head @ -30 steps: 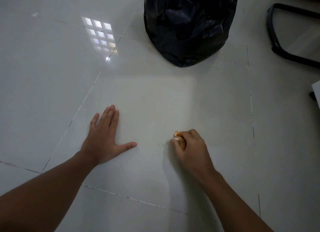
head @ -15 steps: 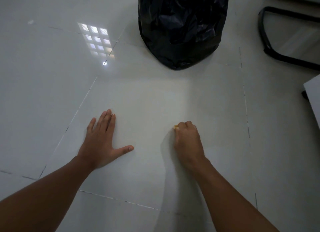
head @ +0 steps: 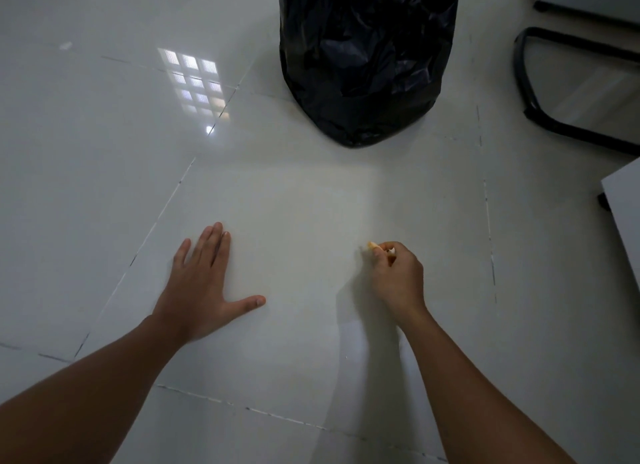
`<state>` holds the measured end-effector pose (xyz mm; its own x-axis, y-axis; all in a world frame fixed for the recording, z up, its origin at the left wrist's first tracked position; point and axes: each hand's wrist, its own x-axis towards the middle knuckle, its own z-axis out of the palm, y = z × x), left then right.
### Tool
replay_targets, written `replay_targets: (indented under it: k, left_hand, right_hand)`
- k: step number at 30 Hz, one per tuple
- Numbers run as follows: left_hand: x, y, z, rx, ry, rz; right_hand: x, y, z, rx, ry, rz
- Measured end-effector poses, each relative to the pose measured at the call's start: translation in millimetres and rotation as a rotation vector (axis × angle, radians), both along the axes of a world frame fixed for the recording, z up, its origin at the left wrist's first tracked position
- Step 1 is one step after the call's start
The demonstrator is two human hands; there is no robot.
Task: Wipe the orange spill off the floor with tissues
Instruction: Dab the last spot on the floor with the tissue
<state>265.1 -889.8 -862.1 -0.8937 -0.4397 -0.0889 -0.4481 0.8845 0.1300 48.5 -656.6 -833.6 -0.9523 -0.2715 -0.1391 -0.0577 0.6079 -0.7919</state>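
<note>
Right hand (head: 398, 276) held a small wad of tissue (head: 379, 247), fingers curled round it, knuckles up; only an orange-stained tip and a bit of white showed past the fingertips. Wad sat low at the floor (head: 311, 204); whether it actually touched the tile could not be told from this angle. No orange spill was plain on the tile around it, just a faint warm tint on the pale patch ahead of the hands.

Left to right: far left, bright window reflection (head: 194, 83) on the glossy tiles, well beyond the hands. Left hand (head: 204, 283) lay flat on the floor, palm down, fingers straight and together, thumb spread out toward the right hand, holding nothing. Left forearm ran in from the bottom left corner. Grout lines crossed the tiles beside and below that hand.

Centre: both hands rested on the same big tile, well apart, bare floor between them. Black bag (head: 367, 58) stood upright on the floor beyond them, crinkled and full, nearer the right hand's side than the left's.

Right: right forearm came in from the bottom edge, a soft shadow lying on the tile to its left. Farther right, a black chair base (head: 530, 93) curved along the floor near the bag. Grey panel edge (head: 623, 207) poked in at the right border.
</note>
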Motion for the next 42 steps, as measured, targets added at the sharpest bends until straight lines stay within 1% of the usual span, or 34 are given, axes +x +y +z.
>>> replay_targets:
  k: [4,6,8,11,13,15,18,21,24,27,29,32,36,39,42]
  left_hand:
    - [-1.6,-0.1,4.0,0.019,-0.04,0.006]
    - [-2.5,-1.0,9.0,0.047,-0.067,0.023]
    - [-4.6,-1.2,15.1,0.075,-0.095,0.04]
    - [-8.4,0.5,23.2,0.097,-0.117,0.051]
    - [-10.0,4.8,27.8,0.101,-0.092,0.042]
    - [-13.9,9.9,31.3,0.105,-0.08,0.025]
    - [-24.8,14.4,40.3,0.111,-0.081,-0.006]
    - [-43.0,5.9,63.4,0.11,-0.087,-0.057]
    - [-75.4,-12.4,98.2,0.135,-0.035,-0.1]
    - [-113.1,-24.8,137.8,0.188,0.039,-0.126]
    - [-142.1,-32.1,169.4,0.201,0.05,-0.165]
    - [-182.2,-43.3,219.8,0.176,0.092,-0.211]
    - [-224.9,-57.9,274.3,0.112,0.158,-0.234]
    - [-250.8,-72.0,288.4,0.088,0.213,-0.211]
    - [-269.9,-81.3,295.1,0.104,0.209,-0.205]
  right_hand:
    - [-1.8,0.4,2.7,-0.059,-0.121,-0.01]
    - [0.2,1.2,7.2,-0.1,-0.184,0.014]
    - [1.6,2.1,12.1,-0.117,-0.206,0.048]
    - [1.0,6.7,17.9,-0.087,-0.157,0.082]
    - [0.6,12.1,21.5,-0.053,-0.111,0.113]
    - [-1.9,14.6,24.9,-0.026,-0.086,0.105]
    - [-8.7,14.1,32.4,-0.038,-0.073,0.067]
    - [-19.6,6.8,46.9,-0.034,-0.06,0.069]
    - [-36.9,-5.5,73.1,-0.044,-0.031,0.075]
    - [-61.9,-24.2,118.4,-0.04,0.001,0.097]
    - [-83.0,-38.2,153.8,-0.03,0.019,0.103]
    - [-110.4,-63.9,204.9,-0.022,-0.001,0.074]
    - [-129.1,-101.9,253.8,-0.109,-0.025,0.048]
    - [-136.1,-125.8,273.2,-0.183,-0.015,0.054]
    - [-147.4,-139.7,283.7,-0.218,-0.018,0.021]
